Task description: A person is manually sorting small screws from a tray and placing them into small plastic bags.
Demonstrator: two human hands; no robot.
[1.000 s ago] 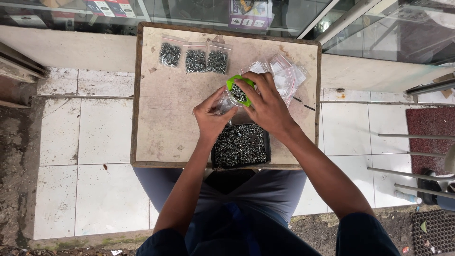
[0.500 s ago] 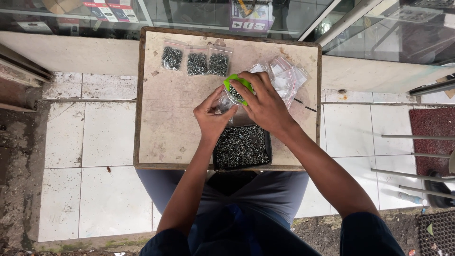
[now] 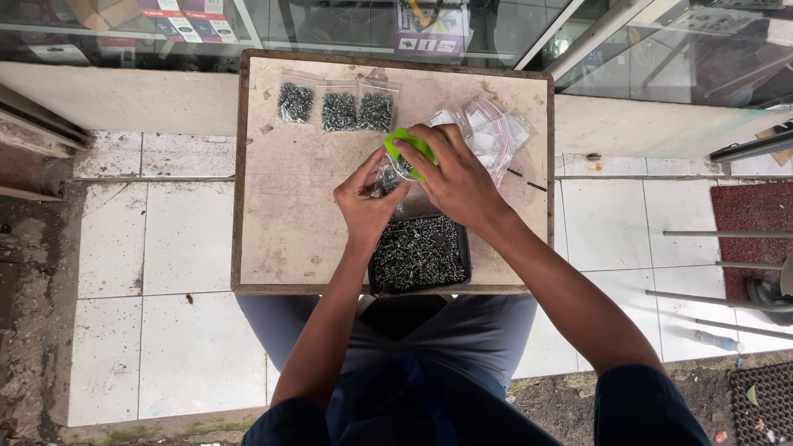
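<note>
My right hand (image 3: 453, 177) grips a small green scoop (image 3: 410, 149), tipped over the mouth of a small clear plastic bag (image 3: 388, 177). My left hand (image 3: 366, 202) pinches that bag and holds it open; dark screws show inside it. Just below both hands lies a black tray (image 3: 420, 253) filled with several dark screws, near the front edge of the small wooden table (image 3: 289, 215).
Three filled clear bags of screws (image 3: 334, 109) lie in a row at the table's far left. A heap of empty clear bags (image 3: 491, 132) sits at the far right. White floor tiles surround the table; a glass shopfront stands behind it.
Both hands stay over the bag above the tray. The green scoop has tilted slightly further over the bag's mouth.
</note>
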